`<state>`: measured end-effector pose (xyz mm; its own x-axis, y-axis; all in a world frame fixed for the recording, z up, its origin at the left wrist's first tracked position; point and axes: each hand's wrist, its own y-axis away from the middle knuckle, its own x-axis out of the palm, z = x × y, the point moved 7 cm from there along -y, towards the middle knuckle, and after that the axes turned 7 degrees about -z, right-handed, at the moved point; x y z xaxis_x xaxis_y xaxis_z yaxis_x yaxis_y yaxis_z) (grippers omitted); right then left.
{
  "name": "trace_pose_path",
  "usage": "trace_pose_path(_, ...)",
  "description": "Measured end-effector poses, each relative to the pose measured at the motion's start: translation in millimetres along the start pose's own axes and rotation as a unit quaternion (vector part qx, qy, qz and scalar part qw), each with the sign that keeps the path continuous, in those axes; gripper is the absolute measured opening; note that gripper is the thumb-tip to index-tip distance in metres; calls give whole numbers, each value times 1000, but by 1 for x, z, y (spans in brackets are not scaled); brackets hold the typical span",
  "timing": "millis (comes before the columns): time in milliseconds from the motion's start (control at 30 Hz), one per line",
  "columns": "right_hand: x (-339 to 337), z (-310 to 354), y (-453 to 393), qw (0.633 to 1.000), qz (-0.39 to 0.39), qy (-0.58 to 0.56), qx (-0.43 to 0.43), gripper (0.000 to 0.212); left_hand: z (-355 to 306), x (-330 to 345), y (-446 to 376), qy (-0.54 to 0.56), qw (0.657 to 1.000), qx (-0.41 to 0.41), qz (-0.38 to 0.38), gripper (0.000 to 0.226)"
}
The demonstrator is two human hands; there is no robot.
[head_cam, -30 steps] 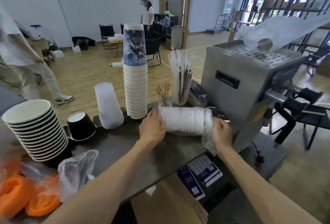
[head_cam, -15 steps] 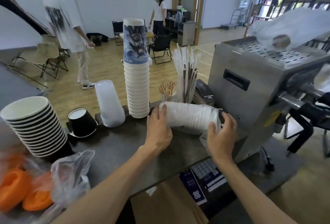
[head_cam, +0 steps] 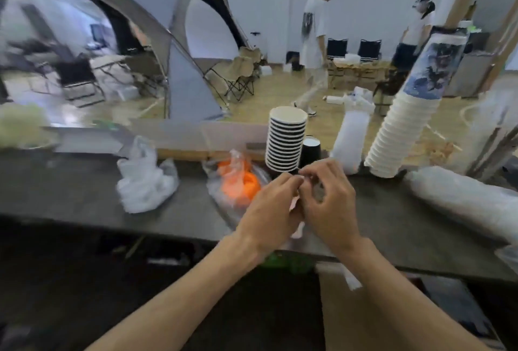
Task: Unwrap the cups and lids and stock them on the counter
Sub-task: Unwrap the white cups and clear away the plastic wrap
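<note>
Both hands quit lid sleeve (head_cam: 465, 199), now right of black cup stack (head_cam: 286, 140). L hand (head_cam: 269, 216), R hand (head_cam: 330, 210) pinch something small, unclear; R nearer sleeve, long axis running right.

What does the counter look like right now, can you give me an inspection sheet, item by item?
Surface: dark counter, much of its left part bare.
Job's things: stack of black-banded cups; single black cup beside it; tall white cup stack with a printed top, leaning; wrapped sleeve upright; wrapped lid roll lying at right.
Clutter: crumpled clear bag; orange items in plastic.
Hands: left hand and right hand close together, pinching something small; what it is, blurred.
Cables: nothing seen.
Surroundings: grey tent, folding chairs, two people standing behind.
</note>
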<state>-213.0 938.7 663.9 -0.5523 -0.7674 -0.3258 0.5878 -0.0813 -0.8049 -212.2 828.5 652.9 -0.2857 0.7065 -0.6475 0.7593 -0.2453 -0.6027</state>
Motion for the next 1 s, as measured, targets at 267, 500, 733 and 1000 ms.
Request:
trace_pose_path(267, 215, 239, 130, 984, 149, -92, -37, 21, 155, -233, 221, -86, 975, -198, -55, 17)
trace_pose_path(500, 389, 349, 289, 918, 394, -33, 4, 12, 295, -340, 406, -199, 904, -375, 53, 10)
trace_pose_path(733, 525, 371, 401, 836, 548, 32, 33, 13, 423, -376, 503, -211, 861, -451, 102, 22)
trace_pose_path(1000, 695, 352, 535, 682, 689, 76, 233, 31, 589, -371, 602, -206, 782, -503, 305, 40)
